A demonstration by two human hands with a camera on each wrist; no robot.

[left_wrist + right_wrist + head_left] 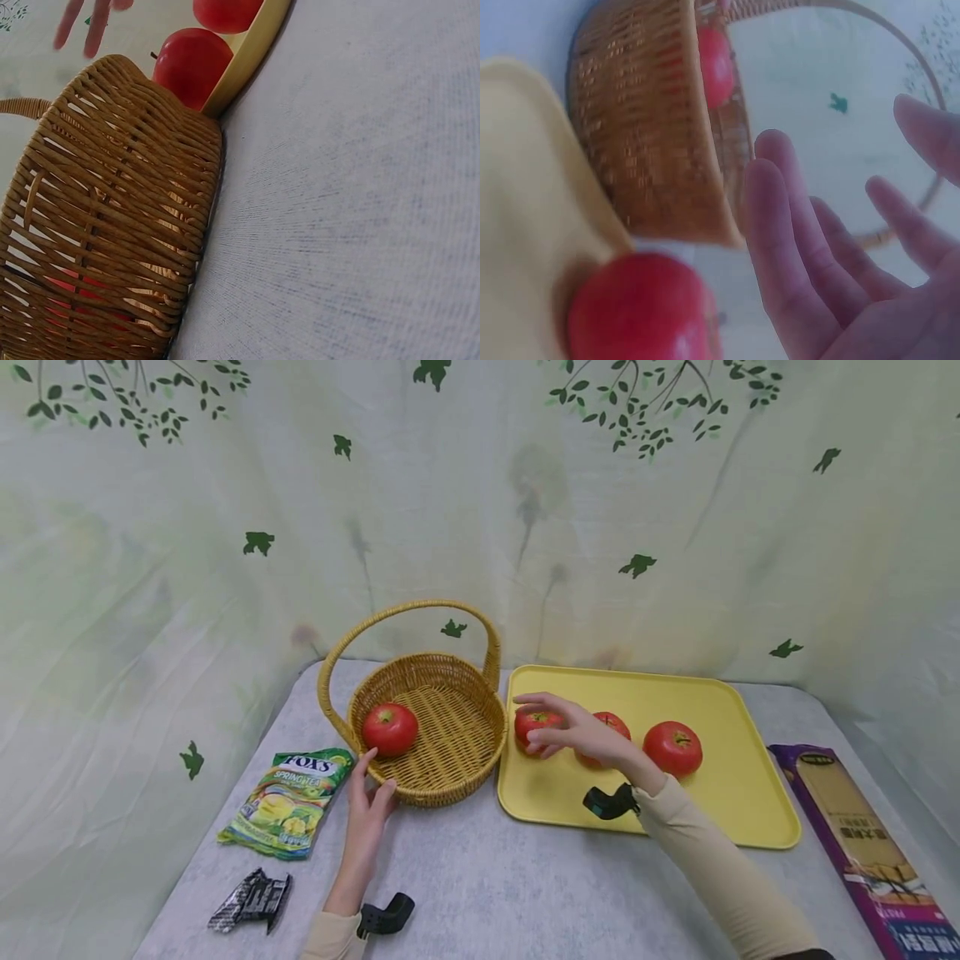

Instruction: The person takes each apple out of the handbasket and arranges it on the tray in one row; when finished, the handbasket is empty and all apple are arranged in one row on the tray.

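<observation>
We find the right hand (pixel 581 731) poised over the yellow tray (pixel 690 693), fingers spread and grasping nothing, apart from the nearest apple (pixel 637 307). The left hand (pixel 365 810) rests against the basket (pixel 457 789) at its near-left rim, its grip relaxed. One apple (pixel 390 729) lies in the basket; three are on the tray.

We judge the step in hand to be a reach for the tray's leftmost apple. The next move calls for closing the fingers round it and lifting it over both rims.

We note the arched handle (pixel 420 604) as the chief obstacle above the basket; the middle apple (pixel 613 723) also crowds the right hand. Farther off on the table (pixel 480 877) lie a bag of sweets (pixel 288 810), a black wrapper (pixel 255 900) and a purple packet (pixel 862 843), all outside the working path.
</observation>
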